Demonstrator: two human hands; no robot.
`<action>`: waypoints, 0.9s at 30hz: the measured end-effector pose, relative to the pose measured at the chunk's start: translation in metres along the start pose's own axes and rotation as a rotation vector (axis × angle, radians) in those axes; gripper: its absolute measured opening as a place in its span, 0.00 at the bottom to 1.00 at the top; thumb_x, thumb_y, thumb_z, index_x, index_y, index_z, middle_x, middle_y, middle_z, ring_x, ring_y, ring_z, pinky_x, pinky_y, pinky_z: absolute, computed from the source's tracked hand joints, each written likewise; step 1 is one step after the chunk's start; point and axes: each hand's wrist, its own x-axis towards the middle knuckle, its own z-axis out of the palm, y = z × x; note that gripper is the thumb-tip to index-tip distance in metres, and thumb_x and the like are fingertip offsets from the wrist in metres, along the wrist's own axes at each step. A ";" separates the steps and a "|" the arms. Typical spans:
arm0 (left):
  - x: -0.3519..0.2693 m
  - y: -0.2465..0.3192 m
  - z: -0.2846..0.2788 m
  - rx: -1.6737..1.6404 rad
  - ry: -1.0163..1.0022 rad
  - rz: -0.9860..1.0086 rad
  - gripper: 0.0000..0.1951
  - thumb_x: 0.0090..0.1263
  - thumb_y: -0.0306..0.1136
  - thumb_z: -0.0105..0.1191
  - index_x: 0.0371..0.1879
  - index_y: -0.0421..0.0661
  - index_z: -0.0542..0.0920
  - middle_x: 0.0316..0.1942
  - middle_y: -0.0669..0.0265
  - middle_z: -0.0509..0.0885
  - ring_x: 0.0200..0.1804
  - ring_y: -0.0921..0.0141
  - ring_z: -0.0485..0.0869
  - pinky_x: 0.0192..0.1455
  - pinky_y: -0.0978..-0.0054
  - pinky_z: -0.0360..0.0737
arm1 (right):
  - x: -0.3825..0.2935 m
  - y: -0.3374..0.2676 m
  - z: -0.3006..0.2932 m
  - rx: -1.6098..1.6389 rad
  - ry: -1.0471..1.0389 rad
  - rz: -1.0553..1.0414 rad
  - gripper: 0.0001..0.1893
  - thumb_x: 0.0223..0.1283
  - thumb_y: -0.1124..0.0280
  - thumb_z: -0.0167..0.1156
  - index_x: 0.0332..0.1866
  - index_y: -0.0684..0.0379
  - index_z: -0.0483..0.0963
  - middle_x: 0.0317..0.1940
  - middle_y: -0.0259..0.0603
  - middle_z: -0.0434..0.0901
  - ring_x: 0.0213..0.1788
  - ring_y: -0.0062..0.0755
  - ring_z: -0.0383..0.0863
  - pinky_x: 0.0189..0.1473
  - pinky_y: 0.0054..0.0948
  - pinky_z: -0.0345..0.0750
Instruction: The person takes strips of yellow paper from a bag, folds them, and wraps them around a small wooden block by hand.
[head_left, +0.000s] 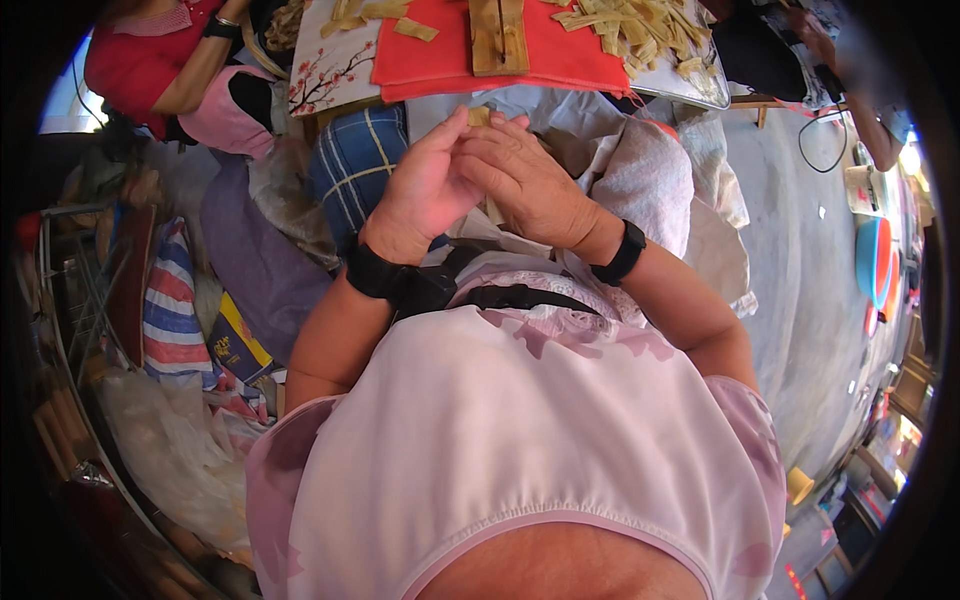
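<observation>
My left hand (424, 184) and my right hand (525, 176) come together above my lap, the right fingers lying over the left palm. A flat tan strip (478, 116), seemingly dried plant material, is pressed between them. One end of it shows past the fingertips; the palms hide most of the rest. Just beyond the fingers, a wooden block (486, 52) with a dark groove down its middle rests on a folded red cloth (427, 64). Under the cloth is a white tray or board (334, 56) with a printed blossom branch.
Loose tan strips (637, 34) lie heaped at the tray's right side. A person in a red top (142, 71) sits at the left; another person's arm (870, 127) shows at the right. Striped bag (176, 307) stands left of me. Basins (870, 259) stand along the right.
</observation>
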 end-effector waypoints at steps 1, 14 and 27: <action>0.000 0.003 -0.003 -0.007 -0.023 0.033 0.17 0.75 0.40 0.39 0.44 0.35 0.70 0.53 0.51 0.73 0.56 0.62 0.74 0.62 0.67 0.69 | 0.000 0.002 -0.001 0.009 -0.001 -0.045 0.19 0.47 0.77 0.55 0.49 0.64 0.70 0.49 0.47 0.72 0.56 0.48 0.70 0.62 0.42 0.63; 0.008 0.008 -0.039 0.066 0.192 -0.077 0.11 0.74 0.33 0.39 0.45 0.40 0.72 0.46 0.60 0.78 0.46 0.66 0.79 0.52 0.70 0.77 | 0.002 0.015 -0.013 0.300 -0.185 -0.028 0.10 0.56 0.80 0.53 0.44 0.65 0.72 0.42 0.45 0.78 0.50 0.43 0.76 0.59 0.34 0.70; -0.006 0.000 -0.005 1.585 0.019 0.111 0.10 0.65 0.25 0.45 0.43 0.39 0.73 0.36 0.63 0.80 0.36 0.67 0.81 0.40 0.74 0.75 | 0.008 0.017 0.007 0.354 0.284 0.385 0.10 0.65 0.69 0.52 0.35 0.66 0.68 0.28 0.41 0.73 0.25 0.25 0.72 0.28 0.29 0.69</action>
